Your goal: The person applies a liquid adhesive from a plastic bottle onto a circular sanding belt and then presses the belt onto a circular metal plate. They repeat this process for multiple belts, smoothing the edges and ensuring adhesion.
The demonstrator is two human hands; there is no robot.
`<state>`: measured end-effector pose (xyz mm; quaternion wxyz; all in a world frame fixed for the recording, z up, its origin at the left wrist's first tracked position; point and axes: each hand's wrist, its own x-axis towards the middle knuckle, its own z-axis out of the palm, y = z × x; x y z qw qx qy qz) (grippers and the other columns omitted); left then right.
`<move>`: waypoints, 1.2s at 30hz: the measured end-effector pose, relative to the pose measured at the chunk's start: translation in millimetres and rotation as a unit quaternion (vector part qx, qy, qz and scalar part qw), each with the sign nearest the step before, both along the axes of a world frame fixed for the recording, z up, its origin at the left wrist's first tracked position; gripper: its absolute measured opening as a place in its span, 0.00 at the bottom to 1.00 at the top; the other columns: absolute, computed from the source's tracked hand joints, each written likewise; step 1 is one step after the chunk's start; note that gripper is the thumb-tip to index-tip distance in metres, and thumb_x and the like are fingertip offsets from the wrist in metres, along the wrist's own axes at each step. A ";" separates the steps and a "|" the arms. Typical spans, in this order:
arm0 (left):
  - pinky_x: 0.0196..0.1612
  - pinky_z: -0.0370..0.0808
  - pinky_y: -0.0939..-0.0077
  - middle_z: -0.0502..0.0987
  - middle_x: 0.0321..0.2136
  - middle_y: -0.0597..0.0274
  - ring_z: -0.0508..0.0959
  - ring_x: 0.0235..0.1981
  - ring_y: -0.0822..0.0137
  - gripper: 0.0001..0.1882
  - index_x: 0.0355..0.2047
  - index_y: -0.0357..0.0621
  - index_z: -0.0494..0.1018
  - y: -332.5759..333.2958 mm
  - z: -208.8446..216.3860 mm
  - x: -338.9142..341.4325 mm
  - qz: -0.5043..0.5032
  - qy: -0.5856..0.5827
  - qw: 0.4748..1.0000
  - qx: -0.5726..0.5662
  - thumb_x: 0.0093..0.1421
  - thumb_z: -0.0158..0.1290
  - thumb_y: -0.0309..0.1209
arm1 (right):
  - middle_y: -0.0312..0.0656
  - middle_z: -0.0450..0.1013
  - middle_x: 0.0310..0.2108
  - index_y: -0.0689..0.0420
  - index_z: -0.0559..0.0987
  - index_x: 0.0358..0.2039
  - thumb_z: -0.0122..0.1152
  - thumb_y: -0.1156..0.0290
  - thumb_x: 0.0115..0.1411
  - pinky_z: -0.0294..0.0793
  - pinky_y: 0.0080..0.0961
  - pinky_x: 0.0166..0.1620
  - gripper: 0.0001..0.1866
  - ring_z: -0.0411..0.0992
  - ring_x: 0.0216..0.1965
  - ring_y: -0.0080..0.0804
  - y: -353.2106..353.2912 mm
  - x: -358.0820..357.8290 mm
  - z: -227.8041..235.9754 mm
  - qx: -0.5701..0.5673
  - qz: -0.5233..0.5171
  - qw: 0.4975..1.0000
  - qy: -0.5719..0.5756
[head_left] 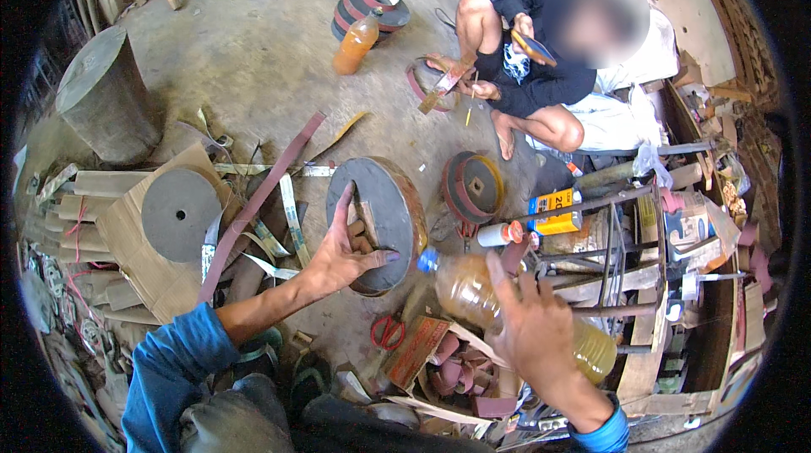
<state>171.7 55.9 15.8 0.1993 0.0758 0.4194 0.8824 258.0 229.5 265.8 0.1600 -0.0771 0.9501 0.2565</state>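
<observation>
Over the workshop floor (279,48), our left hand (345,257) holds a thick grey-faced wheel (384,200), index finger and thumb spread wide across its face, the other fingers curled at the central opening. Its face turns up and to our left, its rim toward the right. Just to the right of it, our right hand (541,326) wraps round a clear plastic bottle (460,284) of yellowish liquid, fingers slightly parted; the bottle's long axis slants from lower right to upper left, its blue cap (428,260) pointing at the wheel.
</observation>
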 end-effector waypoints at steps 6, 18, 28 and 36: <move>0.53 0.76 0.63 0.70 0.58 0.45 0.77 0.51 0.63 0.63 0.72 0.57 0.25 -9.5 -3.0 -4.4 -0.004 -0.008 0.997 -0.078 0.55 0.64 0.18 | 0.46 0.70 0.40 0.50 0.64 0.66 0.74 0.62 0.43 0.79 0.40 0.38 0.48 0.74 0.42 0.47 -0.8 14.0 -3.7 -0.023 -0.031 0.999 0.037; 0.50 0.77 0.69 0.73 0.53 0.45 0.78 0.43 0.67 0.65 0.70 0.54 0.21 -0.7 5.0 -14.8 0.056 -0.007 0.998 -0.002 0.54 0.66 0.21 | 0.50 0.71 0.40 0.53 0.58 0.68 0.76 0.59 0.41 0.78 0.43 0.42 0.55 0.74 0.42 0.52 -6.4 14.5 -17.7 -0.095 -0.089 0.991 0.014; 0.45 0.78 0.70 0.74 0.50 0.51 0.77 0.39 0.71 0.60 0.72 0.59 0.26 -0.9 20.7 -24.9 0.061 0.014 0.997 0.045 0.57 0.61 0.18 | 0.57 0.72 0.46 0.56 0.54 0.69 0.76 0.61 0.43 0.80 0.44 0.42 0.56 0.76 0.44 0.57 10.8 18.1 -54.8 -0.137 -0.086 0.987 -0.007; 0.39 0.76 0.76 0.73 0.52 0.52 0.76 0.40 0.70 0.55 0.73 0.60 0.30 -18.5 66.4 -18.3 -0.025 -0.049 0.994 0.099 0.60 0.58 0.19 | 0.58 0.78 0.37 0.60 0.59 0.63 0.79 0.51 0.35 0.78 0.49 0.40 0.57 0.78 0.36 0.59 87.4 16.3 -130.6 -0.256 -0.347 0.895 0.112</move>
